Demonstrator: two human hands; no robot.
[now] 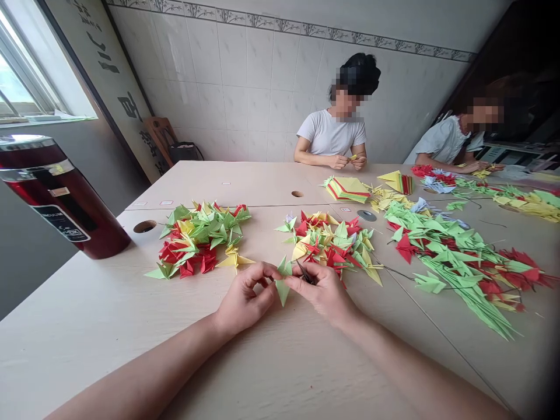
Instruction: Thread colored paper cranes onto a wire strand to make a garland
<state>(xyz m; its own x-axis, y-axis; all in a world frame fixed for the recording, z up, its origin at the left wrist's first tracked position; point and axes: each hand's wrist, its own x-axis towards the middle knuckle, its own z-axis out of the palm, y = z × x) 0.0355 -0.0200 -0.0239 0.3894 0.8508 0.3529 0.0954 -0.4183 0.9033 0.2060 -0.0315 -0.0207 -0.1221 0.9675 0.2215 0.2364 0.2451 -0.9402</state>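
Note:
Between my two hands, just above the near part of the table, is a light green folded paper crane [283, 286]. My left hand [247, 297] pinches one side of it with thumb and forefinger. The thumb of my right hand [326, 294] presses at its other side. Tucked in the right fingers is a small dark pointed tool [305, 273], mostly hidden by the hand. Beyond the right hand lies a loose pile of green, red and yellow paper cranes [326, 239]. A second such pile [205, 224] sits further left, with a yellow crane [236, 258] at its near edge.
A dark red vacuum flask [83, 210] stands at the left. On the right lie strung cranes [455, 251] with a dark cord. Across the table [245, 181], one person [335, 137] folds yellow paper behind stacked coloured paper [347, 189]; another person [450, 140] sits at far right.

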